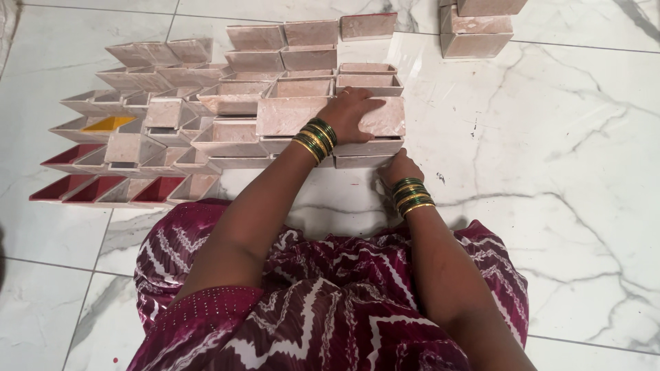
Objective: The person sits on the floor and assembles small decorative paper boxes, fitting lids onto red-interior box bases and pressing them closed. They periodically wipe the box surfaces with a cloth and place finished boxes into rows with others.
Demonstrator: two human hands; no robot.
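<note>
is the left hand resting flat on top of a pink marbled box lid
Yes, the left hand lies palm down on the pink marbled box lid, while the right hand touches the stack's front edge.

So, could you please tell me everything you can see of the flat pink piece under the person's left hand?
The flat pink piece is a long rectangular panel with a marbled, stone-like surface. It lies face up across the open pink boxes at the front of the cluster on the white marble floor. The left hand presses flat on its right half; the right hand touches the box edge just below it.
</note>
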